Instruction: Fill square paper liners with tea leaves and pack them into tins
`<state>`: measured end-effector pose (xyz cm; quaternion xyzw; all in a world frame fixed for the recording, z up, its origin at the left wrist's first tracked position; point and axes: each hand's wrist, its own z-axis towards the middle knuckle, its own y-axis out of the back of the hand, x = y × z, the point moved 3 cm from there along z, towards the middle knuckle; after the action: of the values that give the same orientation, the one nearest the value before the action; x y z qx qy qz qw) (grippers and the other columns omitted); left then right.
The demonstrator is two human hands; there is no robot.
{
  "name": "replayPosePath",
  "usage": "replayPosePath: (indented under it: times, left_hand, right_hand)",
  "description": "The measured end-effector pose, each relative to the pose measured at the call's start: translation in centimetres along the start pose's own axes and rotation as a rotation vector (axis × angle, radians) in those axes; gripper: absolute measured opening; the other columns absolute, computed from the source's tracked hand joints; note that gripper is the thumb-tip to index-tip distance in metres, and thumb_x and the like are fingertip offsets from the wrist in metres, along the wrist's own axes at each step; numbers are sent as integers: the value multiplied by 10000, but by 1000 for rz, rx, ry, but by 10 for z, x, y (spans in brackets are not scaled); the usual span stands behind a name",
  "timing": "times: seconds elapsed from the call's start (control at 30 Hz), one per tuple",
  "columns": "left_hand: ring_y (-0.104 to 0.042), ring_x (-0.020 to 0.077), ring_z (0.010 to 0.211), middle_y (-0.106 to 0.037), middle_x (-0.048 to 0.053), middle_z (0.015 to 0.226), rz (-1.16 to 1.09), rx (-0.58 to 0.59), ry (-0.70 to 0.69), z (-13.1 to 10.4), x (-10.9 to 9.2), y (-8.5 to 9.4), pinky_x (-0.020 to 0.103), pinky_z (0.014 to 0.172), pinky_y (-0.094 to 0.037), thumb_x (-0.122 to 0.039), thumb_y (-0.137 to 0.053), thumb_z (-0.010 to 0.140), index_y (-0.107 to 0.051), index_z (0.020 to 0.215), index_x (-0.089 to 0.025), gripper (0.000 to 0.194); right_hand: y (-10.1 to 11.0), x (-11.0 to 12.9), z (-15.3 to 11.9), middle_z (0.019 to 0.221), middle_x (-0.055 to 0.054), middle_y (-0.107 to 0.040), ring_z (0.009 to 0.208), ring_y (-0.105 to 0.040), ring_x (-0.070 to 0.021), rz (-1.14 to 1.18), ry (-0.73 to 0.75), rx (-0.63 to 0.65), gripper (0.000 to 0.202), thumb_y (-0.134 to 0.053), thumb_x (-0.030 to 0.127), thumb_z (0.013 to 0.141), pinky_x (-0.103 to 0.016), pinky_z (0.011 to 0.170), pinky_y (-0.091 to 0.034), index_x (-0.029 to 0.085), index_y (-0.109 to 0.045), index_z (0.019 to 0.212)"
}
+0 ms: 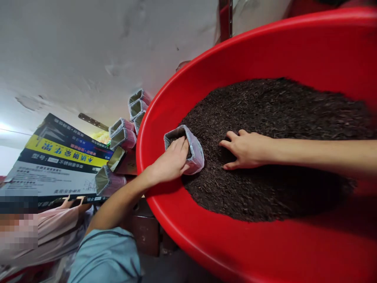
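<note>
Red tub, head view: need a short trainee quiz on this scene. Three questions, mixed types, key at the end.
1. Where are the fingers of the left hand?
A) Flat on the printed cardboard
B) In the mouth of the square container
C) Around a metal strip

2. True or false: the right hand is gripping a scoop above the dark loose material.

3. Fill in one word: the other open-topped containers are ____ the red tub.

Key: 1 B; 2 false (fingers spread, no scoop); 3 outside.
</note>
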<state>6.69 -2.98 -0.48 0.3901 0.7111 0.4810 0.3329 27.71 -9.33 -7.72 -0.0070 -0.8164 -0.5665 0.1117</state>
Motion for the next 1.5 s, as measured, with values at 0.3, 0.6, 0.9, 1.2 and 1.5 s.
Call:
replayPosePath:
  times: [0.3,0.6,0.9,1.2,1.5]
  left_hand:
    - [-640,251,1282,-661,107,1415,-194,192,31,3,25,70,299,1070,-465,-453,-560,990,-606,1416,-191,502]
    - [-643,89,506,-782,91,846,-652,-424,226,15,68,60,208,531,-490,-332,-500,1021,-735,1025,-94,334]
    - [-718,128,832,-795,46,974,-486,-669,210,30,97,45,257,865,-553,-54,-459,947,-624,1379,-146,472]
    - [-683,158,1108,-753,102,1176,-477,-816,390,30,137,34,295,1077,-476,59,-428,846,-550,1430,-98,617]
    - [-709,171,1000,-769,98,1058,-520,-756,348,37,143,26,291,957,-531,31,-433,891,-657,1246,-93,438]
  right_hand:
    - [7,-2,6,1232,-157,-687,979,-733,-335,-47,132,-34,455,-655,377,851,-419,814,-566,219,-655,1277]
    - [7,-3,8,1115,-86,-767,972,-741,-258,124,178,-133,328,-604,307,860,-348,887,-558,205,-736,1143]
    - [101,62,4,833,-11,-756,696,-675,-170,421,333,-521,223,-624,345,849,-304,731,-549,217,-746,986]
    - [87,104,84,1021,-108,-695,821,-656,-223,114,545,-548,329,-627,316,827,-358,754,-522,175,-676,1120]
    - [87,103,75,1230,-140,-697,1120,-665,-252,176,837,-513,227,-569,335,955,-441,966,-543,190,-698,1074]
